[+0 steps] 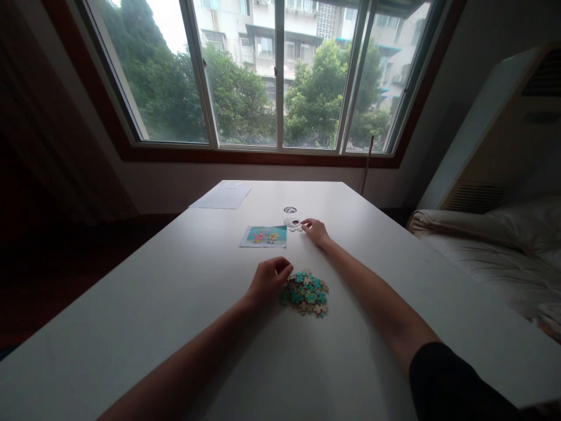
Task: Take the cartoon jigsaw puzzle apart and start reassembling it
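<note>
Picking from the heap of puzzle pieces [307,294] probably goes best one piece at a time, taken from its near rim so the rest don't scatter. The heap lies mid-table [175,327], touching your left hand [267,280] at its 3 o'clock. That hand rests on its heel, forearm flat, with the fingers curled in against the thumb. I cannot tell whether a piece sits between them. Your right hand [315,231] reaches far out at 12 o'clock, arm nearly straight, fingers loosely apart. The fingertips touch a few loose pieces [297,227] beside the picture card [264,236], so press lightly there.
</note>
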The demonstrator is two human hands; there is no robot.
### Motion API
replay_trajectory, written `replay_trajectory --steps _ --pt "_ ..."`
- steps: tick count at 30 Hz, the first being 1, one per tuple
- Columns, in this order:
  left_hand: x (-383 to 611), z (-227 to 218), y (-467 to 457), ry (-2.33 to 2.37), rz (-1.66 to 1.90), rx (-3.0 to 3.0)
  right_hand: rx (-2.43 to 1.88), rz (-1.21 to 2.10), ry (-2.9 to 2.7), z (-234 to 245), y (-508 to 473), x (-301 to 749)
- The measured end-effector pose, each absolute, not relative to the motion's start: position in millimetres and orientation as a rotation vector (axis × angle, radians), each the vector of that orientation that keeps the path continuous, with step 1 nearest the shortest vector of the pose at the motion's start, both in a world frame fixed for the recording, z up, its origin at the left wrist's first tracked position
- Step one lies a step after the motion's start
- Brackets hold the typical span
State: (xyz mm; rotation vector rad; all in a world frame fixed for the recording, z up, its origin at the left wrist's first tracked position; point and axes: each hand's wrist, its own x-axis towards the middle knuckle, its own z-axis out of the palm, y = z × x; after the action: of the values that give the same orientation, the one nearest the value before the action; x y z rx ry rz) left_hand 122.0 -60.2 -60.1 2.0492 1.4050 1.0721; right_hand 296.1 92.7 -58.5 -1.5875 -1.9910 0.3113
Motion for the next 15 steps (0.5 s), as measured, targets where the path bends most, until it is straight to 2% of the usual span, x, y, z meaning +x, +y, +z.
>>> replay_trajectory --steps 6,11,15 --pt "122 -61 -60 1.409 1.071 2.053 -1.318 0.434 -2.177 -52 39 312" --pt "122 -61 -60 1.417 1.073 2.059 -0.858 0.554 -2.490 -47 -14 335" --pt "123 -60 -60 1.424 1.072 2.067 -0.856 0.481 -2.505 -49 -34 351"
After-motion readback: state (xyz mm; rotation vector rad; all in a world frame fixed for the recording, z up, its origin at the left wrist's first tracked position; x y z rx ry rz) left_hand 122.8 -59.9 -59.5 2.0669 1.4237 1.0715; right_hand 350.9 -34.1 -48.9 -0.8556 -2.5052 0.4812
